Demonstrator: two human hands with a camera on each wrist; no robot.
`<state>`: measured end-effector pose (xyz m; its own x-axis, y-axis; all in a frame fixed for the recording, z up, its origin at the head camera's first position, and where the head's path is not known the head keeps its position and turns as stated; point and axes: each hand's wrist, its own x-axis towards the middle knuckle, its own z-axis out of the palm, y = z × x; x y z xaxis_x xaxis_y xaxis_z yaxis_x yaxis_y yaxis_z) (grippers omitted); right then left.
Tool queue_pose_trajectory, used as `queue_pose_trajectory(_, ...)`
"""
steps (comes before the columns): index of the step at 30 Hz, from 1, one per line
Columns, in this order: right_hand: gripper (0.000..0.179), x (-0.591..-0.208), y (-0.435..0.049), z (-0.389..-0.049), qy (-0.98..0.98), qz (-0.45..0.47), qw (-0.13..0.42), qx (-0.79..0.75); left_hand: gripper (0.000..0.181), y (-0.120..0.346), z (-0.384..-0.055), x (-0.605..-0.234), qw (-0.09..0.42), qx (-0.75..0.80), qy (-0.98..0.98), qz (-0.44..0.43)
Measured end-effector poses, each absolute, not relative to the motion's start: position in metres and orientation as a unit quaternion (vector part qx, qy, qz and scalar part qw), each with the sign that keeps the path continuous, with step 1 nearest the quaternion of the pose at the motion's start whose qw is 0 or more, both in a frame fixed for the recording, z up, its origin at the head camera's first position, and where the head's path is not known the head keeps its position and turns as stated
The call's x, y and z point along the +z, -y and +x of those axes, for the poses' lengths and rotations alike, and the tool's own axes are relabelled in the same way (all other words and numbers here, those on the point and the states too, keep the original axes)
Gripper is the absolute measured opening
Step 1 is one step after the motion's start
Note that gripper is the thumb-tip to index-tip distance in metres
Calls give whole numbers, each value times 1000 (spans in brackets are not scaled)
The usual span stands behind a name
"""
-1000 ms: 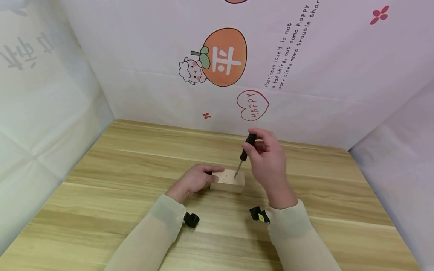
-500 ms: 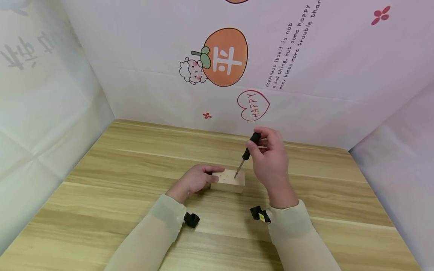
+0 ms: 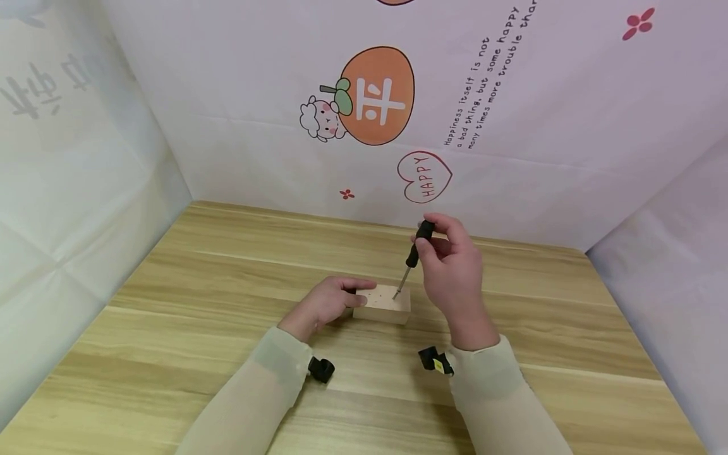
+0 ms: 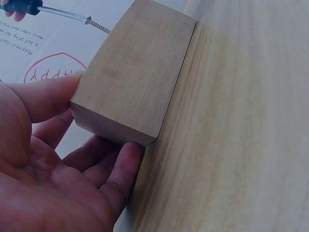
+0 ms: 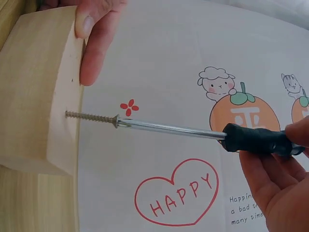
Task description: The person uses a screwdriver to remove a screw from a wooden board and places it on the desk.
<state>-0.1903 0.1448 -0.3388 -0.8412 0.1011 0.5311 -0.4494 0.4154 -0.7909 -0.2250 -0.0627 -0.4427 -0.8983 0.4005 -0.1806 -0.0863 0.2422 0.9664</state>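
A pale wooden block (image 3: pixel 382 304) lies on the table, with several small holes in its top face. My left hand (image 3: pixel 330 299) grips its left end. In the left wrist view, the thumb lies along the block's upper edge and other fingers (image 4: pixel 126 166) curl against the end face. Near the block's right end a screw (image 5: pixel 91 117) stands with its tip in the top face and most of its thread exposed. A screwdriver (image 5: pixel 169 130) with a black handle meets the screw head, tilted slightly right. My right hand (image 3: pixel 453 268) pinches the handle between thumb and fingers.
The wood-grain table (image 3: pixel 188 354) runs back to a white printed cloth (image 3: pixel 256 158), just behind my right hand. More white cloth hangs at the left and right sides. Black wrist mounts (image 3: pixel 321 370) sit at both cuffs.
The screwdriver handle first leaned further right with my right hand, then came back slightly left. The right fingers shifted a little on the handle. My left hand and the block stayed put.
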Motion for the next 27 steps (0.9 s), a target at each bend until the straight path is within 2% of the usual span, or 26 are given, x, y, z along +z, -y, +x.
queue_pose_trajectory(7,39,-339,-145,-190,802,107,259,527,32,62,-225,-443,201,606,-763,100)
queue_pose_trajectory(27,36,-336,-148,-190,809,100,253,520,33,62,-226,-444,207,608,-760,97)
